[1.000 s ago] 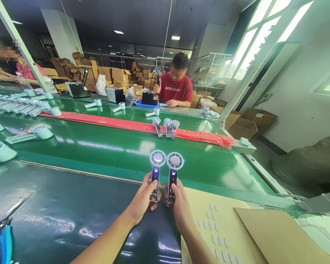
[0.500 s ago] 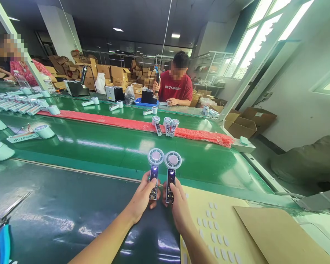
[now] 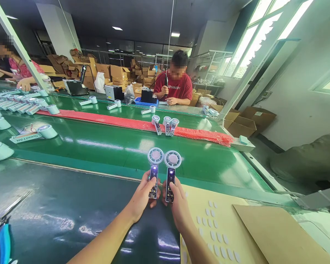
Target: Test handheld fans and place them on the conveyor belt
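My left hand (image 3: 141, 198) is closed around the handle of a handheld fan (image 3: 155, 156), its thumb lying on the bare circuit board. A second handheld fan (image 3: 172, 159) is held upright in my right hand (image 3: 178, 200), with the thumb on its board too. Both boards show a small lit display, and the round heads stand side by side, nearly touching. Farther off, several more fans with bare boards (image 3: 167, 125) rest on a red wrap strip (image 3: 112, 120). Beneath my right forearm lies a yellow sheet of small pale stickers (image 3: 209, 222).
A green conveyor belt (image 3: 104, 146) crosses ahead, with many fan bodies (image 3: 16, 102) at the left. Blue-handled pliers (image 3: 3, 234) lie at lower left, brown cardboard (image 3: 280, 231) at lower right. Opposite, a person in a red shirt (image 3: 178, 86) holds a tool; another person (image 3: 24, 69) sits far left.
My hands and both fans stay almost still. The belt's fan bodies at left have shifted slightly. Opposite, the person's tool hand has moved lower and right, and the far-left person has reached toward the fans.
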The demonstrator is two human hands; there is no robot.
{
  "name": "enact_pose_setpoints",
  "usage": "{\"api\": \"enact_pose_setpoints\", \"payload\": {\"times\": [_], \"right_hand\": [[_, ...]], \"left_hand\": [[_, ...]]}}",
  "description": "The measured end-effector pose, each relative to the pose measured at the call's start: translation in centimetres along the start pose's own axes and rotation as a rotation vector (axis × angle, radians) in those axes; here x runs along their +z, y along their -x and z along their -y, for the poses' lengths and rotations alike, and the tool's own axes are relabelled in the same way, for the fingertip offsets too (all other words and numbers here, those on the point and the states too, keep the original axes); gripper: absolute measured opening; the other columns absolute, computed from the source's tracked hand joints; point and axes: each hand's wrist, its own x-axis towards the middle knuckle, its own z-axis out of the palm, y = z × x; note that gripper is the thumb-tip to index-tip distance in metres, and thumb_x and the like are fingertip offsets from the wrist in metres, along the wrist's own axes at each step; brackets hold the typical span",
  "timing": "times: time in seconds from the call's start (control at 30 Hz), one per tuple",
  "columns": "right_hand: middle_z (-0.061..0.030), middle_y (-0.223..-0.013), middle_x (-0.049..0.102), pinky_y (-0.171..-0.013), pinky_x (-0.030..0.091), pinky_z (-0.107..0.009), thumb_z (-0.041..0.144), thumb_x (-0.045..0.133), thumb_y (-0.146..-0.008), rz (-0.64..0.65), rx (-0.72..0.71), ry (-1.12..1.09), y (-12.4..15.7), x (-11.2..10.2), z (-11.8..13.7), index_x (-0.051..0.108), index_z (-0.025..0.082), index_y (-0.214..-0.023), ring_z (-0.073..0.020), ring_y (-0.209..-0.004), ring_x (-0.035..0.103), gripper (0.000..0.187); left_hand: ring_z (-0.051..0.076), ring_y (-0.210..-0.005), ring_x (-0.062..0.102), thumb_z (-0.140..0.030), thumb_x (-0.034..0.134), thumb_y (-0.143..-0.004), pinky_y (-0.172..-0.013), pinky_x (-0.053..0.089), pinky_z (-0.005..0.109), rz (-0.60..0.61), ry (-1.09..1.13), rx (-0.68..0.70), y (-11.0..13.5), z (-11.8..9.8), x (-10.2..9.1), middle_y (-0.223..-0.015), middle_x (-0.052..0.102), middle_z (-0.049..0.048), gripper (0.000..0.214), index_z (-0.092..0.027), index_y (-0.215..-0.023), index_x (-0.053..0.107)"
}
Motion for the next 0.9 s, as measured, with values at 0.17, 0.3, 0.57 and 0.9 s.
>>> {"api": "enact_pose_setpoints", "payload": {"times": [0.17, 0.3, 0.57, 0.9], "right_hand": [[0.0019, -0.066, 0.046, -0.049, 0.032, -0.025, 0.046, 0.047, -0.085, 0.016, -0.012, -0.019, 0.1, -0.1, -0.1, 0.05, 0.021, -0.092, -0.0146, -0.054, 0.039, 0.026], [0.0021, -0.066, 0.045, -0.048, 0.032, -0.024, 0.045, 0.048, -0.084, 0.024, -0.026, -0.045, 0.2, -0.1, 0.0, 0.05, 0.021, -0.087, -0.0143, -0.054, 0.039, 0.024], [0.0012, -0.067, 0.047, -0.05, 0.033, -0.024, 0.049, 0.049, -0.082, 0.1, -0.025, -0.134, 3.6, 1.3, 1.5, 0.049, 0.021, -0.088, -0.0155, -0.055, 0.043, 0.029], [-0.0016, -0.078, 0.049, -0.048, 0.032, -0.02, 0.034, 0.056, -0.079, 0.157, 0.233, -0.232, 16.4, 0.7, 1.1, 0.058, 0.019, -0.09, -0.0127, -0.061, 0.038, 0.019]], "left_hand": [[0.006, -0.054, 0.044, -0.042, 0.049, -0.085, -0.036, 0.027, 0.013, 0.01, 0.014, 0.0, 0.0, 0.1, -0.2, -0.086, 0.047, -0.001, 0.033, -0.027, -0.113, 0.04], [0.006, -0.054, 0.044, -0.046, 0.052, -0.082, -0.035, 0.025, 0.012, 0.007, 0.016, 0.022, 0.2, 0.2, 0.0, -0.085, 0.047, -0.0011, 0.038, -0.027, -0.113, 0.04], [0.009, -0.055, 0.044, -0.049, 0.052, -0.082, -0.037, 0.025, 0.013, 0.021, 0.033, 0.071, 4.8, -0.8, 1.6, -0.075, 0.047, -0.001, 0.049, -0.028, -0.122, 0.035], [0.013, -0.069, 0.044, -0.046, 0.055, -0.081, -0.052, 0.035, 0.02, -0.121, 0.046, -0.171, 18.9, 1.9, 0.2, -0.082, 0.051, 0.0031, 0.058, -0.032, -0.133, 0.034]]}}
